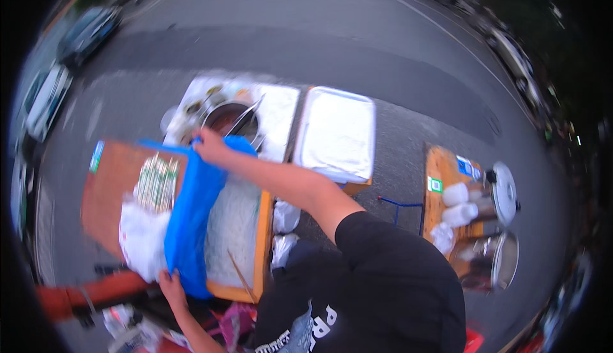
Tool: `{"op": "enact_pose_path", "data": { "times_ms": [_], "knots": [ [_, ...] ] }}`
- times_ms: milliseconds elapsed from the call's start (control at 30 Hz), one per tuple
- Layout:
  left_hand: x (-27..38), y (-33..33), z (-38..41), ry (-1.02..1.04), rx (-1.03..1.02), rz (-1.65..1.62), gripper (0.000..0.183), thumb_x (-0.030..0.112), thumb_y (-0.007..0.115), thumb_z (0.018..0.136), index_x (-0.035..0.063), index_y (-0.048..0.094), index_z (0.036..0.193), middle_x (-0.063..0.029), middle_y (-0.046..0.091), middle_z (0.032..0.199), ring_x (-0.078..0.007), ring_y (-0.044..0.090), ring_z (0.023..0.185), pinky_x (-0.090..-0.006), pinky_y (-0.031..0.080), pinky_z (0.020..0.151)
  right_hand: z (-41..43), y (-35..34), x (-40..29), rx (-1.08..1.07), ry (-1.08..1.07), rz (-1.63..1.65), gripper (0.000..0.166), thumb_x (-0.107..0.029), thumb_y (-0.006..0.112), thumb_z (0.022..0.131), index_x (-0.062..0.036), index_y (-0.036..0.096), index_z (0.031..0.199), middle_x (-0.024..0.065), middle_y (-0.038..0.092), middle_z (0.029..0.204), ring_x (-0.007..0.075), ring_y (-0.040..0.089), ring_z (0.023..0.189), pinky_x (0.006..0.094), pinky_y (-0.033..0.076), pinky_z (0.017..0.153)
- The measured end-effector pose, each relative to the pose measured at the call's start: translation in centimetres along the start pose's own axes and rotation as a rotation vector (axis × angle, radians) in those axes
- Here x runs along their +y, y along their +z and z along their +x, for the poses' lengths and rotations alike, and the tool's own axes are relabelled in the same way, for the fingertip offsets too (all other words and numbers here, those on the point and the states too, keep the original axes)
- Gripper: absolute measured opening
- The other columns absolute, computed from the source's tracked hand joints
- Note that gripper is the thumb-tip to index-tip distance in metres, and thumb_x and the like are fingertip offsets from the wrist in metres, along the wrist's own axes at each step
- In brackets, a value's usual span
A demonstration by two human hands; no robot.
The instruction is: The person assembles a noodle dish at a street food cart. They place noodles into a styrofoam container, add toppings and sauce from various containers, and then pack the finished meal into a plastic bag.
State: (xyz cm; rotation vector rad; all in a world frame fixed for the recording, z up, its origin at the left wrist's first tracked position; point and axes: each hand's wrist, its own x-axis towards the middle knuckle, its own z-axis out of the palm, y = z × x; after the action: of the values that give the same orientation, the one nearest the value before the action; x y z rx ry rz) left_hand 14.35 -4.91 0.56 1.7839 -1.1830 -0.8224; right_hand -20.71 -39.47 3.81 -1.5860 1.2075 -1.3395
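A blue sheet, plastic or cloth, stretches between my two hands across a yellow-edged box. My right hand pinches its far end, close to a round metal pot with utensils leaning in it. Its near end is gripped by my left hand, just below a white plastic bag. Part of the box's whitish, translucent contents shows beside the sheet; what they are is unclear. Thin wooden sticks lie at the box's near corner. Left of the sheet, a bundle of wrapped chopsticks rests on a brown board.
A white-covered tray or lid stands beyond my right forearm. Farther right, a wooden table bears white containers and large lidded vessels. An orange-red bar crosses at lower left. Parked cars line the road.
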Motion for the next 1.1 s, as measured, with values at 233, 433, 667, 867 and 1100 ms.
{"op": "enact_pose_path", "data": {
  "times_ms": [233,433,667,867,1100],
  "knots": [
    [-1.6,-4.1,1.4,-0.309,0.369,-0.734,0.023,0.003,0.064,0.091,0.0031,0.064,0.114,-0.0081,0.068,0.104,-0.0198,0.064,0.098,-0.0327,0.052,0.09,-3.8,5.5,-9.0,-0.74,0.029,-0.378,0.078,-0.023,0.069,0.09,-0.0089,0.031,0.157,0.0326,0.058,0.133,0.0472,0.062,0.114,0.0515,0.053,0.094],
    [-1.2,-0.3,1.6,-0.218,0.462,-0.524,0.045,0.002,0.064,0.087,0.0012,0.055,0.131,-0.0126,0.064,0.118,-0.0216,0.062,0.105,-0.0335,0.049,0.094,-15.8,4.9,-7.7,-0.546,-0.42,-0.219,0.06,-0.013,0.07,0.092,-0.0046,0.045,0.146,0.0172,0.059,0.098,0.035,0.063,0.085,0.0472,0.052,0.071],
    [2.6,0.9,-2.9,0.073,0.595,0.136,0.043,0.009,0.069,0.088,0.0012,0.059,0.129,-0.0158,0.065,0.118,-0.0271,0.064,0.112,-0.0377,0.05,0.1,-27.7,6.4,-1.9,-1.381,-0.493,-0.301,0.032,-0.008,0.066,0.086,-0.0087,0.069,0.117,0.016,0.059,0.104,0.037,0.062,0.099,0.0467,0.053,0.083],
    [5.9,-1.7,-12.7,-0.068,0.557,-0.226,0.037,0.005,0.067,0.094,0.0028,0.058,0.13,-0.0087,0.068,0.113,-0.015,0.065,0.104,-0.0304,0.053,0.089,-30.9,9.2,-1.1,-1.646,-0.68,-0.419,0.032,-0.005,0.067,0.081,-0.0123,0.076,0.111,0.0135,0.059,0.104,0.035,0.059,0.104,0.0444,0.052,0.09],
    [-2.9,-14.2,-24.4,-0.355,0.93,-0.237,0.019,0.021,0.063,0.102,0.0078,0.068,0.114,-0.0018,0.067,0.089,-0.013,0.062,0.076,-0.0303,0.051,0.07,-31.7,10.7,-0.7,-1.568,-0.825,-0.51,0.013,-0.011,0.067,0.081,-0.0063,0.073,0.092,0.0157,0.058,0.101,0.0361,0.057,0.102,0.045,0.051,0.09]
  ]
}}
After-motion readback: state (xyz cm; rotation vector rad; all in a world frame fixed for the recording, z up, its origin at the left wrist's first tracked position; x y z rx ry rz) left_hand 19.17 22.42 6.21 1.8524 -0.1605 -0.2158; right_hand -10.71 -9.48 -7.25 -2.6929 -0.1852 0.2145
